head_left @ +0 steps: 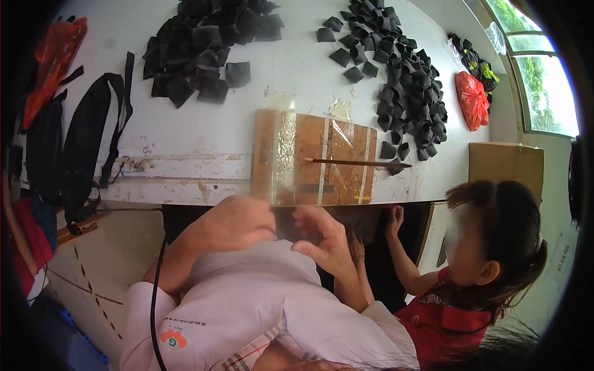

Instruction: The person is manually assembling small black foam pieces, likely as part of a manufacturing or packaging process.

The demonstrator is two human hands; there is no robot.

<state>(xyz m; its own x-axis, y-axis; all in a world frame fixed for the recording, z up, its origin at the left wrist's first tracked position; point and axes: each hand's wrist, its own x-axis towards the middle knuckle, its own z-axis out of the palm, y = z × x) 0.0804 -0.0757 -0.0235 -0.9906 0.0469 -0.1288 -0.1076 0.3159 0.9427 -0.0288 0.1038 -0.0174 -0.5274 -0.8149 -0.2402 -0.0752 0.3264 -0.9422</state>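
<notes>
My left hand (244, 221) is at the table's front edge, its fingers curled inward and smeared by motion. Whether it holds anything is hidden. Facing it, my right hand (320, 234) has its thumb spread from bent fingers, with nothing visible in its grasp. A dark patch shows between the hands, too unclear to name. Just beyond them lies a brown board (297, 179), taped down with clear tape. Across the board rests a thin, tapered brown stick (359, 162), its right end reaching a small black piece (395, 170).
Flat black pieces (204, 55) are heaped at the back left, folded black pieces (408, 93) at the back right. Black straps (93, 130) lie left. A red bag (471, 102) and a cardboard box (507, 167) stand right. A person in red (442, 315) sits close at my right.
</notes>
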